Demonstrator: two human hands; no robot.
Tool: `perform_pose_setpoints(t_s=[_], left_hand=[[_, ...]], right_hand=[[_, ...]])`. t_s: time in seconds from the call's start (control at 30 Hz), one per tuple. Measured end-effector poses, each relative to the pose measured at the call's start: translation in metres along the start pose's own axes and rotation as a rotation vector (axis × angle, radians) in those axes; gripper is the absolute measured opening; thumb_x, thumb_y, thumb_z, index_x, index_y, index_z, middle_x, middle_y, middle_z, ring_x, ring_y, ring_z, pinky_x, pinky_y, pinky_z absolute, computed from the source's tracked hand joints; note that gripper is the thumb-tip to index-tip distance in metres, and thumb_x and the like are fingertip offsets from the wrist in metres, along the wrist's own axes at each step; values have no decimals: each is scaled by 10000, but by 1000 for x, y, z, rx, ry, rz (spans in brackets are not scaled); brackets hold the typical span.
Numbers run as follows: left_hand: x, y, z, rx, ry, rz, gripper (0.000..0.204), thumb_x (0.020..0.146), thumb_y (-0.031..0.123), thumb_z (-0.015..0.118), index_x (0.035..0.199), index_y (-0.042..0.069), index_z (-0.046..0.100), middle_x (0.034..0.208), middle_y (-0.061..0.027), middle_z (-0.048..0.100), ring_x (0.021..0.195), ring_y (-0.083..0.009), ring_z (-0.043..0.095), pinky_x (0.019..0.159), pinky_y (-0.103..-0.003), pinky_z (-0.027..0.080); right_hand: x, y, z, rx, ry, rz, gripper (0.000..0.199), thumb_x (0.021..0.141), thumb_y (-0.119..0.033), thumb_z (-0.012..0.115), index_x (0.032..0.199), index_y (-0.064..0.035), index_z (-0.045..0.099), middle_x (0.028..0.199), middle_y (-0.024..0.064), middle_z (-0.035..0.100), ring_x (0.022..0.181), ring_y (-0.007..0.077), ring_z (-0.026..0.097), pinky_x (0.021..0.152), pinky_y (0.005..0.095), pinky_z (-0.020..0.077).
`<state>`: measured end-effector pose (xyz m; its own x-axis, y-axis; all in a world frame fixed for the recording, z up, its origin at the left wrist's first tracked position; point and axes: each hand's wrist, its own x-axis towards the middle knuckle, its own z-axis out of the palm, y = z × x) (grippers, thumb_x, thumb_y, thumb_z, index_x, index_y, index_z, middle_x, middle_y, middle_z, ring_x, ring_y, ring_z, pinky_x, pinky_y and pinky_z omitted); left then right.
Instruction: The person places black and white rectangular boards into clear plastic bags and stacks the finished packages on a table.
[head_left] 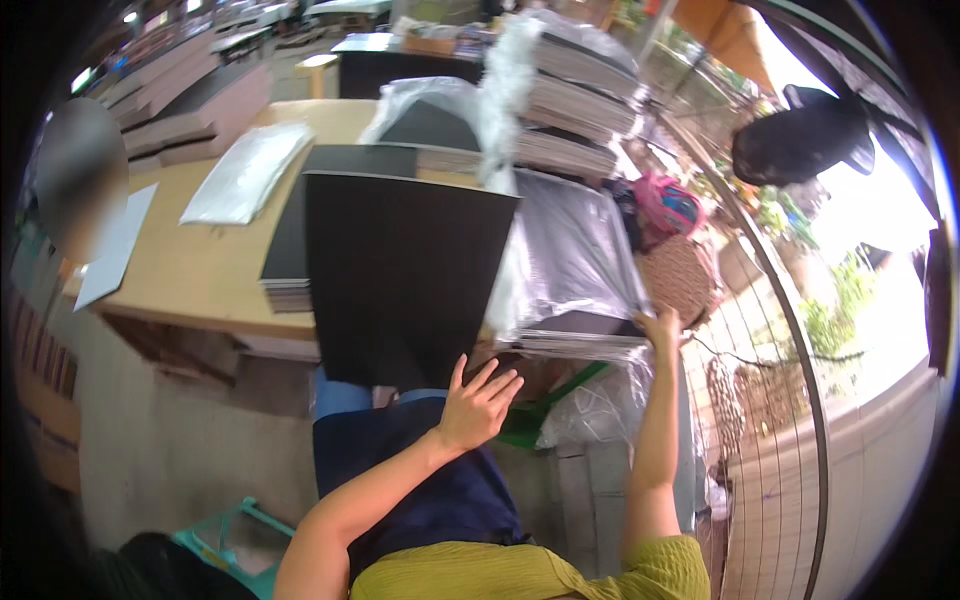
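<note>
A large black sheet (400,270) stands tilted in front of me, its lower edge over my lap. My left hand (478,400) rests against its lower right corner with the fingers spread. My right hand (660,328) reaches out to the right and grips the edge of a stack of sheets wrapped in clear plastic (575,260). Behind the black sheet lies a low pile of black sheets (290,250) on the wooden table (190,270).
A clear plastic bag (245,172) and a grey sheet (115,245) lie on the table. Tall wrapped stacks (575,100) stand at the back. A woven basket (680,275) and a pink bag (665,205) sit to the right. A teal stool (240,540) is by my left leg.
</note>
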<state>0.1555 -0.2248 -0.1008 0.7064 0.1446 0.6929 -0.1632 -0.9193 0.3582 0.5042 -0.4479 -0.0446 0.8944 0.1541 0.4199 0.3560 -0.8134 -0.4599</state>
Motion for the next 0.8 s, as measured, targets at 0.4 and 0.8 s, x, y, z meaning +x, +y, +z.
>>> perform_pose_setpoints(t_s=[0.4,0.8], left_hand=[[-163,-146,-99,-37,441,-849,422,802,202,652,1164,34,516,1099,-191,582,1040,-375,538,902,-452,411],[-164,-123,-143,-1141,749,-881,422,896,284,609,1209,14,524,955,-62,610,703,-128,595,630,-251,503]], right_hand=[[-284,-201,139,1181,-735,-12,599,859,-170,653,1319,65,350,1268,154,477,1130,240,471,996,343,347],[-181,-323,40,979,-761,-90,557,813,-22,626,1309,72,392,1158,161,536,1054,247,514,959,382,384]])
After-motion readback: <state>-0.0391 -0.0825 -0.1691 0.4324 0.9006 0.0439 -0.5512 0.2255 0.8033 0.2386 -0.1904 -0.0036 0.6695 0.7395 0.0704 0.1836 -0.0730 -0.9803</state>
